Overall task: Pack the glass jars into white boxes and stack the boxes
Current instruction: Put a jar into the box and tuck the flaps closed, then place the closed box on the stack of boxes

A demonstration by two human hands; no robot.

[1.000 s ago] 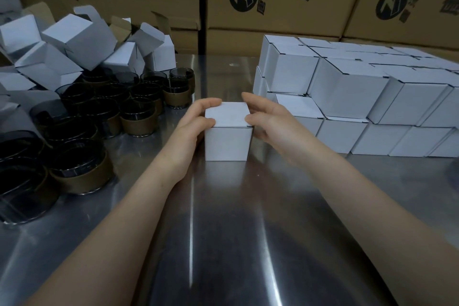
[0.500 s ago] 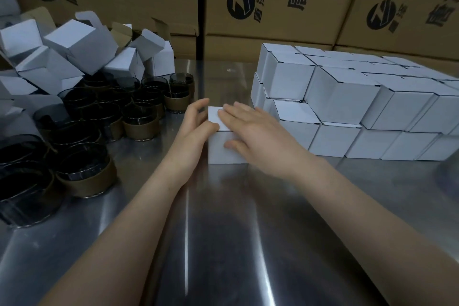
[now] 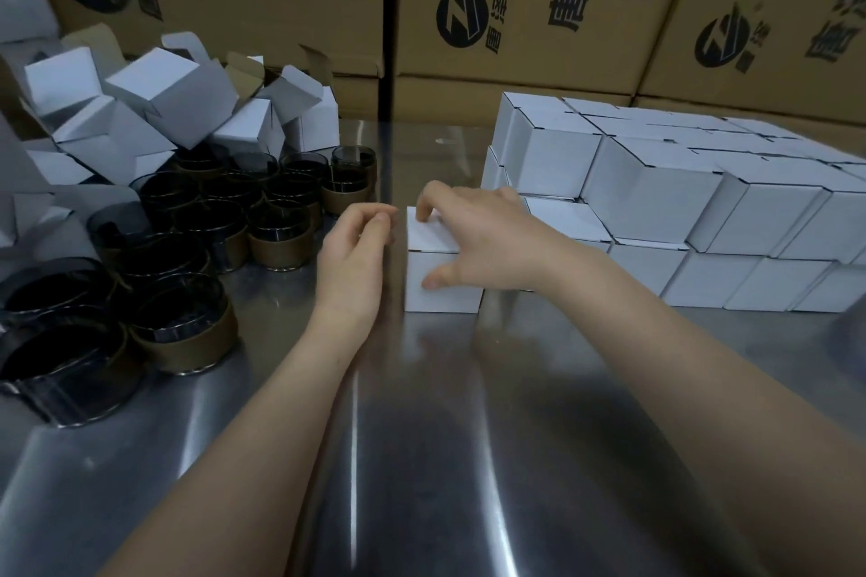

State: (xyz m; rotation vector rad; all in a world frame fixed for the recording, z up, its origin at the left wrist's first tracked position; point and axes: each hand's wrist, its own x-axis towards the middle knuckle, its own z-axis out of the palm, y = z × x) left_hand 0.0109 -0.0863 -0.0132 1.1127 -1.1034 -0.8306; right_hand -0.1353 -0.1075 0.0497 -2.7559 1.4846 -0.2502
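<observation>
A closed white box (image 3: 440,290) stands on the steel table (image 3: 468,436) at centre. My right hand (image 3: 478,239) grips it from above, fingers curled over the far top edge and thumb on the front face. My left hand (image 3: 356,253) hovers just left of the box with loosely curled fingers, holding nothing. Several dark glass jars (image 3: 279,232) with brown bands crowd the left side. A two-layer stack of closed white boxes (image 3: 656,197) sits at the right, next to the gripped box.
A loose heap of open, empty white boxes (image 3: 168,94) lies at the back left behind the jars. Large brown printed cartons (image 3: 539,5) wall off the back. Bare steel stretches from the box toward me.
My right hand shifted from lying flat across the box top to gripping it with thumb in front. My left hand let go of the box's left side and drew slightly away.
</observation>
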